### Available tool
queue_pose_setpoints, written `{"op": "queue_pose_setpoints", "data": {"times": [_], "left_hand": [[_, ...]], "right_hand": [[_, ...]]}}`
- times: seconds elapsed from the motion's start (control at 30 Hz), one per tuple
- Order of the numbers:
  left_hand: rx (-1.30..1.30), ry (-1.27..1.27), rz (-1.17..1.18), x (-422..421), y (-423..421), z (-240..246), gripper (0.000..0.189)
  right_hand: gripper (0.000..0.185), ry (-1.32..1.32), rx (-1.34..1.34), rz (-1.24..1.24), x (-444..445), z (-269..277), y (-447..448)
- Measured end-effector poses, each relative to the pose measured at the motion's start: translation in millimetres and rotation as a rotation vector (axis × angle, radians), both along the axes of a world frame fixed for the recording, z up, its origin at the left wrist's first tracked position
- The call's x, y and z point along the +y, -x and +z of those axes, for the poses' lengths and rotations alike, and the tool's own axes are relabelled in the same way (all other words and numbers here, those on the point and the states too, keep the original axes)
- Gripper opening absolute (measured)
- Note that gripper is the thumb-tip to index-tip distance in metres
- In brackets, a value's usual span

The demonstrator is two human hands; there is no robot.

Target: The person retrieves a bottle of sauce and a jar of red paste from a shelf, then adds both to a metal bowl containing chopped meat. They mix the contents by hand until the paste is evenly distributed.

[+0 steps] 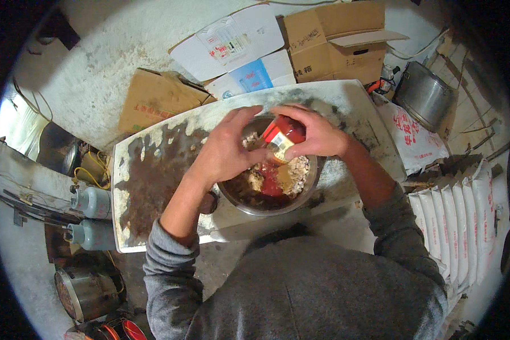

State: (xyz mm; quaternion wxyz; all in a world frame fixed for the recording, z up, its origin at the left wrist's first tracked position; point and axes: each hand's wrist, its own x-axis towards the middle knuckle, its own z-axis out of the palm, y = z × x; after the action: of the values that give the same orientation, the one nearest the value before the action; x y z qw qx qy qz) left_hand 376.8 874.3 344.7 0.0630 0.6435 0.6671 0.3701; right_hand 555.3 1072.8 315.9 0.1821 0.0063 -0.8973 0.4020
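My right hand (321, 134) grips a jar (290, 131) with a red and yellow label, tilted mouth-down over a round metal bowl (261, 210). Curved beside the jar, my left hand (225, 148) has its fingers apart, with the thumb close to the jar's mouth; whether it touches is unclear. Inside the bowl, red sauce (272, 180) lies in the middle. Pale crumbly pieces (298, 175), a tan powder or paste (284, 178) and dark liquid (240, 193) surround it. My left hand hides part of the bowl's left side.
The bowl stands on a stained white table (161, 153). A small dark round object (208, 203) sits left of the bowl. Cardboard boxes (340, 46) lean behind the table. Gas cylinders (91, 203) stand left; white sacks (454, 229) and a large metal pot (425, 95) are right.
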Motion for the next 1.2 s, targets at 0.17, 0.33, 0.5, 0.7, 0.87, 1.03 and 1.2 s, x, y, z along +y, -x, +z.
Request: {"op": "queue_pose_setpoints", "data": {"times": [0.17, 0.33, 0.5, 0.7, 0.87, 1.03, 1.2], "left_hand": [[-0.326, 0.181, -0.102, 28.1, -14.1, -6.3, 0.111], [-0.653, 0.16, -0.051, 20.8, -13.2, -23.7, 0.121], [-0.758, -0.031, -0.033, 7.1, -3.2, -53.1, 0.116], [-0.559, -0.068, 0.208, -17.1, 12.4, -84.1, 0.089], [-0.491, -0.244, 0.305, -24.9, 17.1, -116.0, 0.087], [-0.538, -0.36, 0.364, -20.6, 17.1, -135.8, 0.091], [-0.576, -0.357, 0.391, -23.8, 17.3, -135.1, 0.09]], "right_hand": [[0.102, -0.136, 0.055, 0.057, -7.5, 6.8, 15.3], [0.094, -0.145, 0.114, 0.111, -15.3, 7.3, 29.9], [0.089, -0.144, 0.177, 0.107, -27.2, -6.7, 44.4], [0.073, 0.278, -0.079, -0.033, -21.5, -34.8, 40.5], [0.065, -0.036, -0.702, -0.353, 7.2, -73.4, 46.3], [0.068, 0.101, -0.644, -0.435, 0.7, -124.2, 63.9], [0.064, 0.1, -0.517, -0.073, -31.1, -120.1, 50.3]]}}
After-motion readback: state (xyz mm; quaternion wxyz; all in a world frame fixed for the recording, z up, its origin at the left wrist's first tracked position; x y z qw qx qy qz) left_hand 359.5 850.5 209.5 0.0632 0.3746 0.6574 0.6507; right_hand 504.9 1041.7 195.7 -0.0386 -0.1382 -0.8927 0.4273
